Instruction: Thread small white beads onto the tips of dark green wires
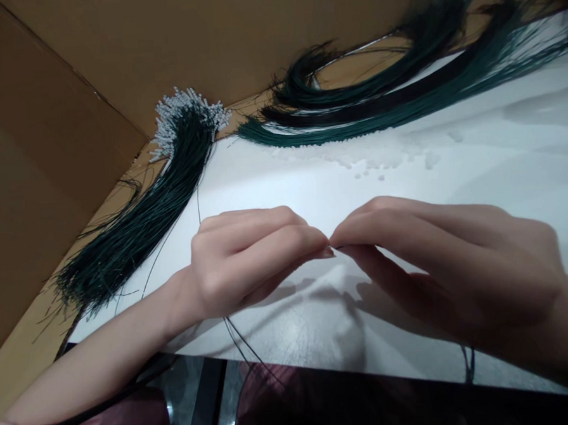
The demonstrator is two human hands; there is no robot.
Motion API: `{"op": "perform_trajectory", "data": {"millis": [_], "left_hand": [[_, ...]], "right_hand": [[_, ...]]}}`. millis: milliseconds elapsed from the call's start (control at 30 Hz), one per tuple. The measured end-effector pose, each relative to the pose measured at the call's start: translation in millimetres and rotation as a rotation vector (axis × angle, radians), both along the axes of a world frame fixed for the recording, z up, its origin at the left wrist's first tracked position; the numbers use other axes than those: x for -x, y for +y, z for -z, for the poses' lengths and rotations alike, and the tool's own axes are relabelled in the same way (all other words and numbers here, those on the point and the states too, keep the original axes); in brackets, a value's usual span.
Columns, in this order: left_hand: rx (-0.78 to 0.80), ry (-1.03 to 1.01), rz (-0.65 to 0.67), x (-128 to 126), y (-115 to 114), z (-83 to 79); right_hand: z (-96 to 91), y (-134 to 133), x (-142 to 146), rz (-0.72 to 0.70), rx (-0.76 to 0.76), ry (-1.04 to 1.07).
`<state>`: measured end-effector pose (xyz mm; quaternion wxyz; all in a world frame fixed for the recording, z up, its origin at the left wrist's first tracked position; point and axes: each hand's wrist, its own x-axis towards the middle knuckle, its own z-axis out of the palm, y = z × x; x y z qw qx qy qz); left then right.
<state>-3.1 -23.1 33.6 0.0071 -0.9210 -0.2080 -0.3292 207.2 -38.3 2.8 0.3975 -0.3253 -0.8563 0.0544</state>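
Note:
My left hand [248,259] and my right hand [453,261] meet fingertip to fingertip over a white sheet [406,187], both pinched closed. Thin dark green wires [240,341] hang down from under my left hand toward me, and another thin strand shows below my right wrist. What sits exactly between the pinching fingertips is too small to make out. A bundle of dark green wires with small white tips [168,174] lies to the left of my left hand.
A long heap of dark green wires [377,93] curves across the back right. Small clear beads [376,163] are scattered on the white sheet behind my hands. Brown cardboard walls [47,155] stand at the left and back. A dark edge runs along the front.

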Motion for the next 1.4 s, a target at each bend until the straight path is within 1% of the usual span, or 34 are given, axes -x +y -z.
{"op": "perform_trajectory", "data": {"millis": [167,300,367,433,567,700,867,1033,1133,1267,1400], "left_hand": [[-0.036,0.106,-0.026,2.1,-1.4,-1.9],[-0.094,0.165,-0.063,5.2,-2.4,-1.0],[-0.085,0.176,-0.081,5.9,-3.0,-1.5],[-0.047,0.148,-0.073,5.4,-3.2,-3.3],[0.034,0.038,-0.05,1.7,-2.5,-8.6],[0.104,-0.021,-0.067,-1.8,-2.5,-11.0],[0.13,-0.072,-0.033,-2.6,-3.2,-9.9],[0.177,-0.097,-0.031,-1.6,-2.5,-10.1],[0.176,-0.096,-0.028,-2.8,-3.3,-11.6],[0.178,-0.119,-0.062,-5.1,-6.6,-12.5],[0.148,-0.144,-0.046,-4.9,-7.2,-10.8]], "right_hand": [[1.9,-0.1,-2.5,0.043,0.0,-0.033],[4.3,1.2,-4.2,-0.004,-0.028,-0.072],[4.1,2.1,-4.2,-0.017,-0.066,-0.06],[2.1,3.0,-3.6,-0.023,-0.07,-0.034],[-5.7,3.7,-1.3,-0.038,0.025,0.03],[-10.0,4.0,1.1,-0.046,0.05,0.074],[-11.2,3.8,1.4,-0.07,0.042,0.089],[-13.5,2.3,-1.4,-0.07,0.016,0.084],[-13.7,2.2,-1.5,-0.078,0.012,0.07],[-12.6,2.1,0.0,-0.076,0.023,0.085],[-12.8,2.8,0.7,-0.077,0.044,0.079]]}}
